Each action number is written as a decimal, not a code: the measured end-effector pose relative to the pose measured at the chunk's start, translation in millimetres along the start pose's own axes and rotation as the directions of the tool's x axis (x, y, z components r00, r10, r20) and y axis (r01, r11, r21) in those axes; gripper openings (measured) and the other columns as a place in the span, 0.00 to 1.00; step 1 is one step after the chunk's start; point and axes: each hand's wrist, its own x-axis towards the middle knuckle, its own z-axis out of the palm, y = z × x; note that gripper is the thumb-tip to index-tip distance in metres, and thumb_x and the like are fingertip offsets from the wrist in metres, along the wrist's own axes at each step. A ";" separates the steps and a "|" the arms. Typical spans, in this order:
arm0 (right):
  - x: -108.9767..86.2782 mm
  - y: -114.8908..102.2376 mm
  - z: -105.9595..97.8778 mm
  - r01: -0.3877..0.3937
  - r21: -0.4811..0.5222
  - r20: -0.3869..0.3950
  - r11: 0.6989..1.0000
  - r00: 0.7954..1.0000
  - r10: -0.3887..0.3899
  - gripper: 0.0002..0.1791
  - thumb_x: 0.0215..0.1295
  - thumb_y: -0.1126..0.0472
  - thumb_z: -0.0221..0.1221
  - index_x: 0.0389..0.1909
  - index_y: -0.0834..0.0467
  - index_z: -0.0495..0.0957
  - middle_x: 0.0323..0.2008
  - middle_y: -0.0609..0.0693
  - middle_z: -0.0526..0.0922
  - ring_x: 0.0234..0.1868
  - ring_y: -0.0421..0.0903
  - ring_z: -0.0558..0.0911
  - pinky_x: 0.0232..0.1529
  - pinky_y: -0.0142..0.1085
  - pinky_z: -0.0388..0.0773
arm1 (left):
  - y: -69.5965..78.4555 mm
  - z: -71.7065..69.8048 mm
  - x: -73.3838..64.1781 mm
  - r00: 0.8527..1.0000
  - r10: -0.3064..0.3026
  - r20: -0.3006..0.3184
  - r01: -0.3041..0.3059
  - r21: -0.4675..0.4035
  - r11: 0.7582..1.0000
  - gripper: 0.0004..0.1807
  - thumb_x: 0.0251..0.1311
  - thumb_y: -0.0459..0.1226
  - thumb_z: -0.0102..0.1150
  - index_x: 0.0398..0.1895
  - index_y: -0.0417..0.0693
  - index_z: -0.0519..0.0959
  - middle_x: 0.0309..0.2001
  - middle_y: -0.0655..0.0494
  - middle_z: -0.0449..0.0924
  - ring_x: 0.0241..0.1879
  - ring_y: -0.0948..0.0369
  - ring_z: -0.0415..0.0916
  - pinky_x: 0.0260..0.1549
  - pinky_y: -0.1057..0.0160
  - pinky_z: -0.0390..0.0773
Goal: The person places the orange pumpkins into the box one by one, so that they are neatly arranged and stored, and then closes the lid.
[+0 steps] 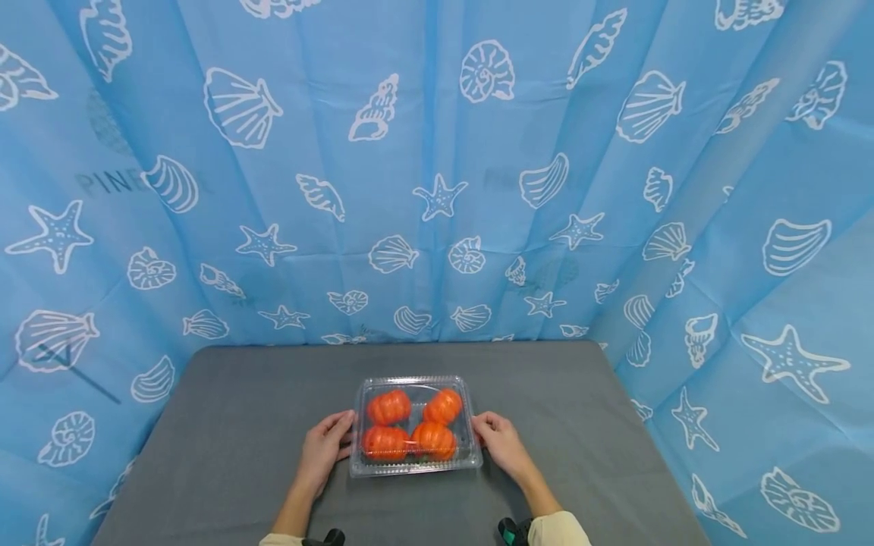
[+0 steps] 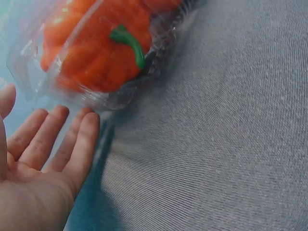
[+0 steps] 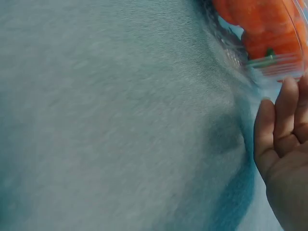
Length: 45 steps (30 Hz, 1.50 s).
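Observation:
A clear plastic clamshell box with its lid down sits on the grey cloth. Inside it are several orange, ribbed small pumpkins; the left wrist view shows a curved green stem on one. My left hand is at the box's left side, its extended fingers right at the box's lower edge. On the opposite side, my right hand has its fingertips at the box's right edge, and its fingers look lightly bent in the right wrist view.
Grey cloth covers the table on both sides of the box. Behind and beside it hangs a blue curtain printed with white shells and starfish. Dark straps with devices sit at both wrists.

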 end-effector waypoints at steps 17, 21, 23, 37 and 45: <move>30.7 -3.6 13.3 -0.024 -0.007 -0.187 1.000 0.982 0.022 0.18 0.76 0.54 0.56 0.32 0.65 0.80 0.23 0.43 0.73 0.27 0.39 0.72 0.30 0.31 0.69 | 4.0 3.6 -8.7 0.998 0.044 0.053 -0.045 0.006 0.999 0.25 0.70 0.42 0.61 0.64 0.37 0.74 0.46 0.46 0.85 0.38 0.62 0.84 0.43 0.58 0.88; 29.1 -3.7 17.5 -0.061 0.022 -0.211 0.998 0.975 0.064 0.19 0.76 0.53 0.56 0.32 0.65 0.80 0.23 0.42 0.72 0.28 0.41 0.71 0.30 0.32 0.68 | 1.8 6.1 -10.0 0.998 0.015 0.063 -0.013 -0.037 0.999 0.21 0.70 0.38 0.59 0.60 0.34 0.73 0.38 0.49 0.85 0.35 0.59 0.86 0.40 0.57 0.88; 27.1 -3.4 19.4 -0.083 0.076 -0.216 0.994 0.971 0.097 0.20 0.75 0.51 0.57 0.31 0.64 0.80 0.22 0.42 0.72 0.27 0.40 0.71 0.29 0.32 0.68 | 0.5 7.8 -10.9 0.998 0.008 0.066 -0.005 -0.044 0.999 0.18 0.71 0.37 0.57 0.57 0.33 0.73 0.36 0.50 0.85 0.35 0.57 0.87 0.39 0.57 0.88; -2.4 19.7 27.4 0.126 0.330 -0.110 0.936 0.989 -0.094 0.22 0.78 0.63 0.43 0.25 0.74 0.69 0.15 0.54 0.70 0.13 0.39 0.69 0.12 0.35 0.74 | -3.6 16.1 -13.4 0.979 0.014 0.203 0.012 -0.127 0.992 0.11 0.71 0.34 0.47 0.33 0.36 0.75 0.19 0.57 0.74 0.25 0.60 0.85 0.31 0.60 0.87; -5.4 24.8 29.4 0.179 0.310 -0.128 0.934 0.981 -0.145 0.13 0.69 0.73 0.46 0.25 0.75 0.70 0.17 0.71 0.70 0.14 0.40 0.70 0.12 0.38 0.76 | -10.4 22.6 -15.0 0.989 -0.001 0.146 0.031 -0.200 0.979 0.09 0.69 0.32 0.50 0.31 0.38 0.76 0.22 0.56 0.76 0.28 0.59 0.85 0.34 0.59 0.87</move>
